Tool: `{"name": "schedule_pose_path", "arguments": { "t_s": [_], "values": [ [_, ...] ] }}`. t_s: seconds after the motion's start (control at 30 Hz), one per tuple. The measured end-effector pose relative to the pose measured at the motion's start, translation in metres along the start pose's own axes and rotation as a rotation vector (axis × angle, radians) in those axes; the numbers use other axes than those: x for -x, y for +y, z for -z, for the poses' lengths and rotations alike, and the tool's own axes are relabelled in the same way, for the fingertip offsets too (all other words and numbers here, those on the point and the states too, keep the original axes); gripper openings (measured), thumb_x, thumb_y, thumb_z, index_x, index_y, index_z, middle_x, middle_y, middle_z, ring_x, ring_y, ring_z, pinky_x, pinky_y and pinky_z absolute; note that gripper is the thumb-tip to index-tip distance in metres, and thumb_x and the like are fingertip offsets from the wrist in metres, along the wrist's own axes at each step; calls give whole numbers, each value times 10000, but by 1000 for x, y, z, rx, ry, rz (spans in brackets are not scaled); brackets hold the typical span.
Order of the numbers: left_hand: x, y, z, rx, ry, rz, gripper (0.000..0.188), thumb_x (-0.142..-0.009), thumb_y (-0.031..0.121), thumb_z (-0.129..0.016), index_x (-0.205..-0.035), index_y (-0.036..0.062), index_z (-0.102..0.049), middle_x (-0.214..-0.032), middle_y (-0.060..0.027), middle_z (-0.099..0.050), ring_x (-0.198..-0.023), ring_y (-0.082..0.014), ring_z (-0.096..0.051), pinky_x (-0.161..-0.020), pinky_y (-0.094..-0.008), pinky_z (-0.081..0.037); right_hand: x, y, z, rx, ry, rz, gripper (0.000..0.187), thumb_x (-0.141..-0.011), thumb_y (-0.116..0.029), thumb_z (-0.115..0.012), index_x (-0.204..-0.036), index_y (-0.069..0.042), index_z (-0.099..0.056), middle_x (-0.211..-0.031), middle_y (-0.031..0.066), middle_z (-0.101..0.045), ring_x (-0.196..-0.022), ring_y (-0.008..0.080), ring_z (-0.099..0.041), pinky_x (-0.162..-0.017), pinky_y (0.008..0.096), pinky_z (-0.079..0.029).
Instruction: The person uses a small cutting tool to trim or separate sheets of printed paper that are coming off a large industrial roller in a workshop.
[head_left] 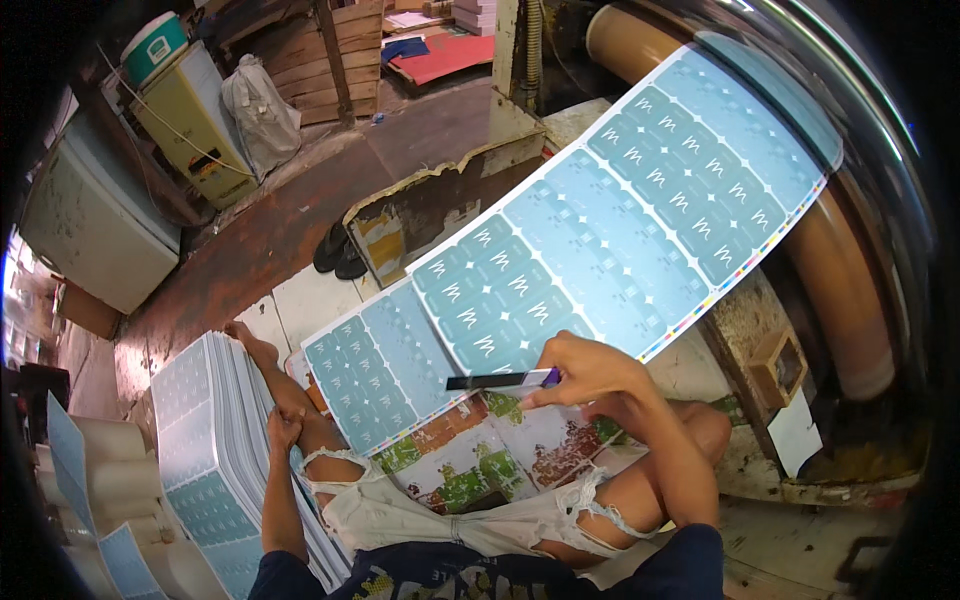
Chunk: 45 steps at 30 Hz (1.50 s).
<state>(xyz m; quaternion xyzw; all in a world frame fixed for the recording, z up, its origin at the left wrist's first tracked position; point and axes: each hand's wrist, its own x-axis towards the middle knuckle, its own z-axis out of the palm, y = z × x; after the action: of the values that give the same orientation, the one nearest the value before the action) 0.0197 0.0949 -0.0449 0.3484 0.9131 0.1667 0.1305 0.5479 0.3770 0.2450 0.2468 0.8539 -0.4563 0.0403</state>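
Observation:
My right hand (pixel 590 372) is closed on a cutter knife (pixel 500 381) with a long dark blade and a purple-and-white end. The blade points left across the lower edge of a long blue printed sheet (pixel 570 260). That sheet slopes down from the rollers at the upper right. Its lower end overlaps another printed sheet (pixel 365 375) that lies over my lap. On the left, my left hand (pixel 285 428) has curled fingers beside my shin, close to a tall stack of printed sheets (pixel 200 440). What those fingers hold, if anything, is hidden.
Large brown rollers (pixel 850 300) and a curved shiny machine part stand at the right. A worn board (pixel 400 215) rises beyond the sheet, with dark sandals (pixel 340 252) beside it. A small wooden block (pixel 778 368) sits at the right. Pale cylinders (pixel 120 450) are far left.

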Motion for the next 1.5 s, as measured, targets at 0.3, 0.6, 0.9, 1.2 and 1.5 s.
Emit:
{"name": "schedule_pose_path", "arguments": {
  "t_s": [0.3, 0.6, 0.9, 1.2, 1.5],
  "values": [
    [68, 206, -11, 1198, -546, 25, 391, -922, 347, -610, -1143, 25, -598, -1056, -119, -627, -966, -190, -593, -821, -325, -498, -25, -18, -16, -143, -200, 72, 550, -780, -431, -728, -620, 77, -592, -460, 138, -492, -427, 226, -511, -419, 362, -385],
    [147, 343, 3, 1455, -867, 379, 381, -896, 149, -660, -1204, -14, -506, -1053, -101, -623, -950, -197, -616, -796, -341, -536, -20, -12, -1, -222, -337, -24, 318, -830, -309, -710, -814, 7, -683, -608, 86, -630, -523, 133, -612, -437, 270, -443],
    [136, 301, 13, 1371, -767, 255, 476, -848, 8, -677, -1266, -10, -451, -1134, -96, -602, -1003, -206, -607, -868, -347, -528, 138, 68, 186, -219, 1276, -226, 253, -940, -204, -550, -1122, -53, -641, -735, 28, -644, -490, 81, -543, -434, 229, -445],
    [125, 249, 19, 1375, -799, 189, 436, -870, -38, -617, -1271, 10, -452, -1134, -86, -604, -969, -187, -626, -836, -333, -552, 225, 207, 240, -246, 1618, -270, 298, -954, -270, -554, -1088, -18, -640, -720, 72, -628, -459, 92, -518, -410, 236, -413],
    [136, 237, 44, 1331, -780, 256, 397, -873, -7, -640, -1239, -32, -489, -1102, -119, -628, -947, -200, -643, -828, -341, -568, 212, 199, 208, 529, 1746, -463, 344, -839, -156, -710, -1154, -39, -636, -778, 49, -589, -588, 129, -519, -525, 294, -418]
  ]
}}
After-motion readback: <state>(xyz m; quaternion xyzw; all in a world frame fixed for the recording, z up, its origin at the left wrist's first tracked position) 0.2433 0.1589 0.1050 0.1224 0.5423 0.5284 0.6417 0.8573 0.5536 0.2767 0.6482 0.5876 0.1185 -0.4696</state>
